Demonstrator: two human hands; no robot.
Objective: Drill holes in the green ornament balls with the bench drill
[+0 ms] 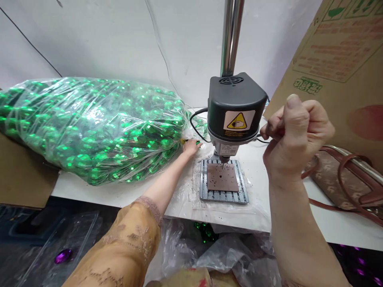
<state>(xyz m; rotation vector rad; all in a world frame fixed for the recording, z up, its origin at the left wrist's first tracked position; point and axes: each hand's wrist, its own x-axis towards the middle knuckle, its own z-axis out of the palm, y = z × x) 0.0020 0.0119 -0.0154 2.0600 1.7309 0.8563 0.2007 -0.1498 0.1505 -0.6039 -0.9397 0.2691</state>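
Note:
My left hand (190,148) rests against the lower end of a large clear plastic bag (92,129) packed with shiny green sequin-like pieces. Its fingers pinch a small, thin green-and-yellow piece (193,142), too small to identify. My right hand (295,133) is raised in a closed fist to the right of a benchtop drill press, next to its thin black cord (263,140). Nothing shows in that fist. The drill's black motor head (236,107) sits on a chrome column (230,40) above a brown plate (222,177) on a slotted metal base (223,194).
The white table (257,211) is scattered with dark specks around a plastic sheet (191,199). A patterned handbag with brown straps (338,179) and a cardboard sheet (338,63) stand at right. Plastic bags and purple pieces lie below the table edge.

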